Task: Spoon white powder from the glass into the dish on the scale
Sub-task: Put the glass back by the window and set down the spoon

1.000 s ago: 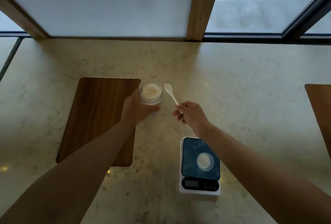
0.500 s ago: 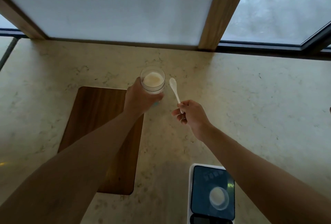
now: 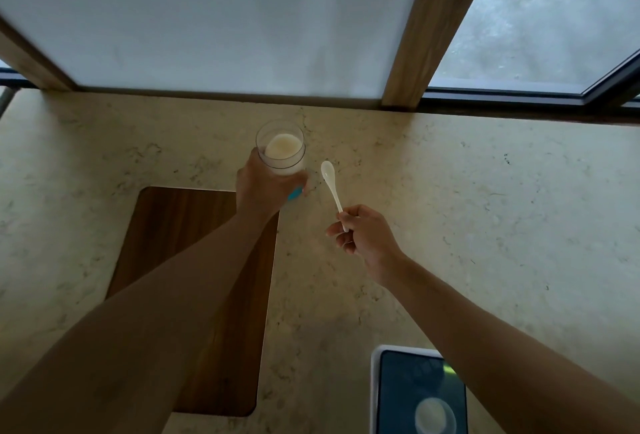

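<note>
My left hand (image 3: 265,189) grips a clear glass (image 3: 281,148) holding white powder, lifted above the marble counter and tilted a little toward me. My right hand (image 3: 367,237) pinches the handle of a white spoon (image 3: 331,187), whose empty bowl points up and away, just right of the glass and apart from it. The scale (image 3: 375,395), white-rimmed with a dark top, sits at the bottom edge under my right forearm. A small round dish (image 3: 433,414) rests on it with something pale inside.
A dark wooden board (image 3: 166,225) lies inset in the marble counter (image 3: 485,211) beneath my left arm. A frosted panel, a wooden post (image 3: 429,38) and a window run along the counter's far edge.
The view has tilted up, so the scale slid to the bottom edge. The glass went up and away from me off the wooden board; the spoon stayed beside it.
</note>
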